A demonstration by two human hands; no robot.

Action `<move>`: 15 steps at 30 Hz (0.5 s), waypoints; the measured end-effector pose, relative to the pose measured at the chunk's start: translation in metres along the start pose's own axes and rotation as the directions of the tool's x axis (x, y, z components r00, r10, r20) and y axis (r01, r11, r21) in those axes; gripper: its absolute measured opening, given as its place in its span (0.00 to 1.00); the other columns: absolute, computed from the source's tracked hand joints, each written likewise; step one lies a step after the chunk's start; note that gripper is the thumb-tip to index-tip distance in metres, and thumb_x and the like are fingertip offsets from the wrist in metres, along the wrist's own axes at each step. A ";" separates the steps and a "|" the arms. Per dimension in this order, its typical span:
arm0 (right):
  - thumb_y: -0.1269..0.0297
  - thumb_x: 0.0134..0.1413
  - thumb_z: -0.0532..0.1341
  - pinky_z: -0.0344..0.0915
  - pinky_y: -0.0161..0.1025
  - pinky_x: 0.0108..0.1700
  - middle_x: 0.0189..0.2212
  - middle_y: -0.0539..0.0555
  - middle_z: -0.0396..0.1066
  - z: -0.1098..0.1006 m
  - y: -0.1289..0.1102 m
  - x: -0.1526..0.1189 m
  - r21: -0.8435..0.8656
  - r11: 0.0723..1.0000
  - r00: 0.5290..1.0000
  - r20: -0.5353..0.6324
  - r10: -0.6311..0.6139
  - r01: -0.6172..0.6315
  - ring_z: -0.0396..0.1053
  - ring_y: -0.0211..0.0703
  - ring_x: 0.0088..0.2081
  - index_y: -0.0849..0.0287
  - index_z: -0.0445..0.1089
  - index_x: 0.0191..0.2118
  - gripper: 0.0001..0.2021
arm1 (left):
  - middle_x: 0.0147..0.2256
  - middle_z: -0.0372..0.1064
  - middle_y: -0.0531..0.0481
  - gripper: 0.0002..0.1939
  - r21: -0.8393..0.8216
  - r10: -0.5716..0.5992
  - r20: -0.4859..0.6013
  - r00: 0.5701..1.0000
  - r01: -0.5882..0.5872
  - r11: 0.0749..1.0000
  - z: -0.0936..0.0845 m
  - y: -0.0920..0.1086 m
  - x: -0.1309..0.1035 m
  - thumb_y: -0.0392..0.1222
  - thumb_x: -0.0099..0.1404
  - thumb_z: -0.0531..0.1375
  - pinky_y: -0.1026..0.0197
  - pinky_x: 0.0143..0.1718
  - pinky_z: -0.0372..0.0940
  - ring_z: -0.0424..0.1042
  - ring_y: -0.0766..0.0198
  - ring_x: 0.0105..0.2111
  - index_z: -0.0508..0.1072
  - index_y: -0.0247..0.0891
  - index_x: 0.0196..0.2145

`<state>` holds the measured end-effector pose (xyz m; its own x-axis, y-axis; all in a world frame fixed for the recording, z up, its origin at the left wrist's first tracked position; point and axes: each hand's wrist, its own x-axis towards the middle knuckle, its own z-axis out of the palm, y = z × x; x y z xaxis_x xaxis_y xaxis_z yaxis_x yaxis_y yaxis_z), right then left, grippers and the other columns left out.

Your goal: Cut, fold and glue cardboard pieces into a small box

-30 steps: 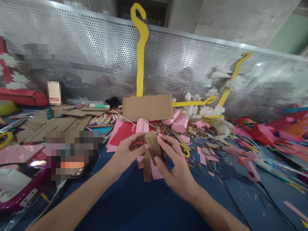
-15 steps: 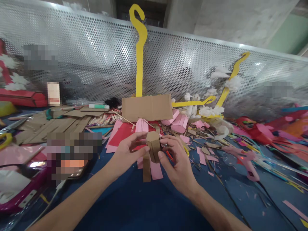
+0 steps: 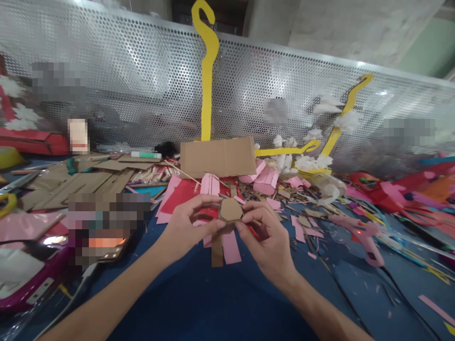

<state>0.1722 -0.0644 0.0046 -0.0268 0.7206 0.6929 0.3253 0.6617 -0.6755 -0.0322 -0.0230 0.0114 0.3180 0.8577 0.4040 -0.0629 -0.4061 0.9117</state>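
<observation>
Between my two hands is a small many-sided cardboard box (image 3: 231, 210), its flat top face turned toward me. My left hand (image 3: 188, 226) grips its left side with thumb and fingers. On the opposite edge, my right hand (image 3: 265, 232) pinches it the same way; something red shows behind these fingers, partly hidden. Below the box, a brown cardboard strip (image 3: 217, 251) and a pink paper strip (image 3: 232, 248) lie on the blue table (image 3: 199, 303). Red sheet material (image 3: 181, 196) lies beyond my left hand.
A yellow hook-topped stand (image 3: 206, 94) rises behind a cardboard panel (image 3: 217, 157). To the right lies a pink glue gun (image 3: 366, 234) with its cord. Cardboard sheets (image 3: 81, 189) are piled at left. A perforated metal screen (image 3: 142, 85) closes off the back.
The cardboard box has been tipped so that its top face now shows, where its side faces showed before. Both hands still hold it, with the right fingers shifted slightly.
</observation>
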 end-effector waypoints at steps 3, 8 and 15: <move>0.69 0.64 0.64 0.77 0.40 0.43 0.46 0.57 0.68 0.000 0.000 0.000 0.007 1.000 1.000 0.007 0.006 -0.006 0.71 0.47 0.49 0.54 0.71 0.36 0.04 | 0.52 0.77 0.43 0.22 0.013 -0.006 -0.013 1.000 0.006 1.000 -0.001 -0.002 -0.001 0.44 0.59 0.73 0.47 0.55 0.71 0.75 0.49 0.53 0.77 0.43 0.51; 0.69 0.64 0.64 0.76 0.40 0.44 0.45 0.57 0.68 -0.001 0.001 0.000 0.009 1.000 1.000 0.012 0.018 -0.018 0.71 0.47 0.49 0.54 0.72 0.36 0.04 | 0.54 0.76 0.43 0.23 0.025 -0.021 -0.022 1.000 0.022 0.999 -0.002 -0.004 -0.003 0.45 0.59 0.73 0.46 0.57 0.70 0.75 0.48 0.55 0.77 0.44 0.51; 0.68 0.64 0.65 0.74 0.39 0.44 0.45 0.56 0.68 -0.001 0.002 0.001 0.024 0.999 0.999 0.019 0.040 -0.041 0.70 0.46 0.49 0.54 0.72 0.35 0.04 | 0.51 0.78 0.43 0.21 -0.008 0.000 -0.010 1.000 -0.001 1.000 0.000 0.001 -0.001 0.42 0.59 0.73 0.51 0.51 0.73 0.76 0.51 0.52 0.78 0.42 0.50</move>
<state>0.1741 -0.0629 0.0044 -0.0321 0.7505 0.6601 0.3029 0.6366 -0.7092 -0.0330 -0.0243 0.0117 0.3085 0.8606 0.4052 -0.0706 -0.4041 0.9120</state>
